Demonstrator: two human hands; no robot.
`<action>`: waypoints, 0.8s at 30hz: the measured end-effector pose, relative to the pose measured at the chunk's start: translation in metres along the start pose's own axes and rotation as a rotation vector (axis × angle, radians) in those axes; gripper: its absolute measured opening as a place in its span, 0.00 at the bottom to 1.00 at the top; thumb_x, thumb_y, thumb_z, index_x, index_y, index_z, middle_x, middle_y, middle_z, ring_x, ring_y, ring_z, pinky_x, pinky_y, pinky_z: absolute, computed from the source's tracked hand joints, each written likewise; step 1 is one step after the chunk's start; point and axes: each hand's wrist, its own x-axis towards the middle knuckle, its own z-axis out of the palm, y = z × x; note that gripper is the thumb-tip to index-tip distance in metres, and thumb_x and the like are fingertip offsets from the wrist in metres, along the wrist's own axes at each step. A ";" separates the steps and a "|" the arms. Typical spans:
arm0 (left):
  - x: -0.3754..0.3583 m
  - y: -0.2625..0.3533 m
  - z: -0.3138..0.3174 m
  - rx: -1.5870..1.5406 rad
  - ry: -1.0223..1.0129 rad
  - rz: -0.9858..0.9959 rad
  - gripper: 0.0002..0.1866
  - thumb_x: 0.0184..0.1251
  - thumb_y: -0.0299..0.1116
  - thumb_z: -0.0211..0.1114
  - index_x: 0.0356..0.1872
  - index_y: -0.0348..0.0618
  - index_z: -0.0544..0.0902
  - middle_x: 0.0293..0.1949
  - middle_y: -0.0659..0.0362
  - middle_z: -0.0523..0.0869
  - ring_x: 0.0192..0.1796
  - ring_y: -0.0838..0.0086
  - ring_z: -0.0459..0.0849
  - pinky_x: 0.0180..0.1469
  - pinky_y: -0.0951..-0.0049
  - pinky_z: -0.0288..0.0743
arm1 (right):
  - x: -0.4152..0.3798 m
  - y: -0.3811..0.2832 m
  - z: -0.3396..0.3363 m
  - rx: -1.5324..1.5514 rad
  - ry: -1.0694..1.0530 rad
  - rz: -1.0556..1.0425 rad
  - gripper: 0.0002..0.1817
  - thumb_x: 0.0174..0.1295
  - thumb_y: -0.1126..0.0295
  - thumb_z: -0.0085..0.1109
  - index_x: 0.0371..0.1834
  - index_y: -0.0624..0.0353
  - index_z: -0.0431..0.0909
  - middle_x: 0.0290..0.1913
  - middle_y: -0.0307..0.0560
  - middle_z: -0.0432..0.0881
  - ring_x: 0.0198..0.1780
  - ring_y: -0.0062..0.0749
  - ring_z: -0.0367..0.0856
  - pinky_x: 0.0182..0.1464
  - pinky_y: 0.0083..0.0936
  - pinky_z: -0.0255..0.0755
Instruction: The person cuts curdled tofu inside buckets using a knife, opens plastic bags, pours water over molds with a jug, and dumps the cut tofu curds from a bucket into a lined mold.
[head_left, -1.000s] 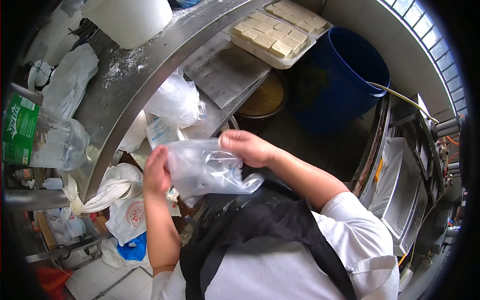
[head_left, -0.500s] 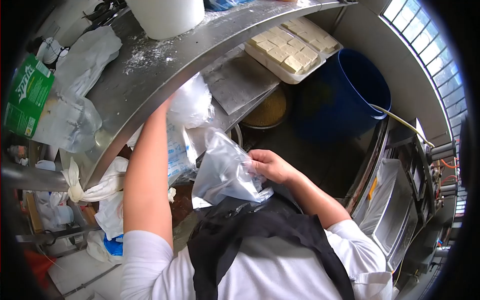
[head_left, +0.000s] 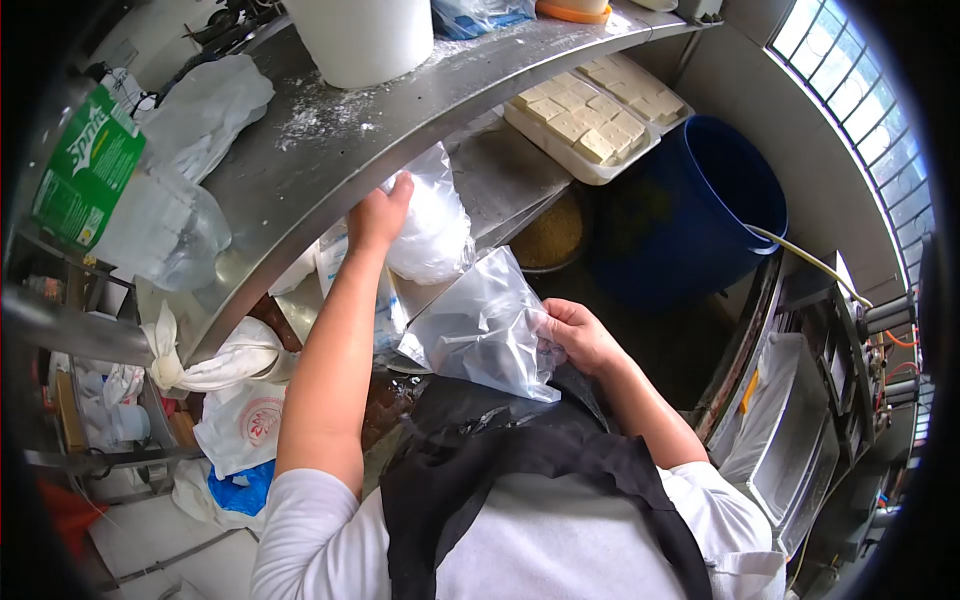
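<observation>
My left hand point(head_left: 382, 212) is at the edge of the steel table, its fingers closed on the upper part of a bulging clear bag with white contents point(head_left: 432, 225). Lower and to the right, my right hand point(head_left: 582, 335) pinches the right side of an empty-looking clear plastic bag point(head_left: 482, 325), which hangs in front of my black apron point(head_left: 520, 450). The two bags lie close together. Behind my left forearm, a blue-printed white package point(head_left: 388, 315) is partly hidden.
Trays of white blocks point(head_left: 580, 125) sit behind a blue barrel point(head_left: 735, 180). The steel table point(head_left: 290, 160) bears a white bucket point(head_left: 365, 40) and scattered white powder. A bottle with a green label point(head_left: 90, 170) is at left; metal trays point(head_left: 790, 430) are at right.
My left hand has come out from under the table edge, into view, with the bulging bag. My right hand has shifted slightly right and down, and its clear bag is spread flatter.
</observation>
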 end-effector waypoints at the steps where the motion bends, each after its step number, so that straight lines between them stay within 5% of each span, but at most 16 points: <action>1: 0.000 0.004 -0.002 0.038 -0.081 -0.059 0.25 0.65 0.44 0.74 0.57 0.36 0.86 0.56 0.42 0.88 0.59 0.46 0.86 0.64 0.56 0.76 | 0.004 0.001 -0.001 -0.004 -0.017 -0.025 0.14 0.80 0.57 0.59 0.41 0.55 0.80 0.33 0.31 0.80 0.34 0.16 0.75 0.35 0.19 0.70; 6: -0.010 0.007 -0.034 -0.078 -0.122 0.039 0.27 0.76 0.50 0.69 0.62 0.37 0.83 0.60 0.47 0.88 0.62 0.53 0.86 0.64 0.56 0.77 | 0.013 -0.015 0.003 -0.060 -0.067 -0.112 0.15 0.79 0.56 0.60 0.40 0.57 0.80 0.34 0.31 0.80 0.36 0.16 0.76 0.40 0.20 0.73; 9: -0.034 0.025 -0.085 -0.017 -0.125 0.013 0.27 0.79 0.44 0.66 0.69 0.36 0.78 0.58 0.52 0.88 0.61 0.58 0.86 0.65 0.63 0.75 | 0.012 -0.030 0.007 -0.077 -0.117 -0.136 0.15 0.79 0.56 0.61 0.41 0.57 0.81 0.35 0.30 0.80 0.38 0.15 0.76 0.42 0.21 0.74; 11: -0.076 0.035 -0.101 -0.162 -0.178 -0.495 0.21 0.81 0.41 0.64 0.65 0.38 0.80 0.56 0.56 0.87 0.59 0.64 0.85 0.63 0.65 0.76 | 0.014 -0.041 0.014 -0.054 -0.159 -0.136 0.15 0.79 0.56 0.61 0.42 0.58 0.81 0.36 0.29 0.80 0.40 0.14 0.76 0.43 0.21 0.74; 13: -0.114 0.045 -0.091 -0.766 -0.312 -0.638 0.18 0.80 0.40 0.67 0.60 0.37 0.83 0.53 0.54 0.88 0.55 0.69 0.87 0.58 0.68 0.80 | 0.026 -0.042 0.020 -0.022 -0.225 -0.165 0.15 0.79 0.57 0.62 0.43 0.58 0.82 0.36 0.28 0.80 0.40 0.14 0.75 0.43 0.20 0.73; 15: -0.156 0.033 -0.087 -1.104 -0.413 -1.015 0.16 0.80 0.38 0.66 0.57 0.38 0.82 0.49 0.56 0.89 0.54 0.72 0.87 0.60 0.69 0.80 | 0.037 -0.045 0.032 -0.085 -0.343 -0.223 0.15 0.78 0.57 0.63 0.44 0.59 0.82 0.36 0.28 0.79 0.40 0.14 0.74 0.43 0.20 0.71; 19: -0.163 0.052 -0.111 -1.545 -0.568 -1.080 0.14 0.81 0.36 0.62 0.57 0.38 0.83 0.50 0.56 0.89 0.57 0.70 0.86 0.64 0.64 0.79 | 0.055 -0.047 0.049 -0.138 -0.273 -0.072 0.12 0.76 0.61 0.66 0.44 0.58 0.82 0.35 0.29 0.79 0.36 0.14 0.72 0.40 0.19 0.69; 21: -0.155 0.060 -0.119 -1.315 -0.380 -0.932 0.13 0.83 0.35 0.58 0.56 0.38 0.83 0.49 0.56 0.89 0.54 0.68 0.87 0.63 0.62 0.79 | 0.061 -0.039 0.049 0.050 -0.290 -0.091 0.11 0.76 0.62 0.66 0.45 0.58 0.81 0.37 0.31 0.80 0.37 0.15 0.75 0.41 0.19 0.71; 24: -0.159 0.052 -0.122 -1.334 -0.210 -1.139 0.11 0.82 0.36 0.59 0.48 0.40 0.85 0.45 0.56 0.88 0.50 0.69 0.87 0.59 0.63 0.80 | 0.068 -0.030 0.058 0.321 -0.283 -0.160 0.09 0.75 0.65 0.66 0.48 0.57 0.79 0.41 0.35 0.83 0.40 0.19 0.79 0.43 0.21 0.73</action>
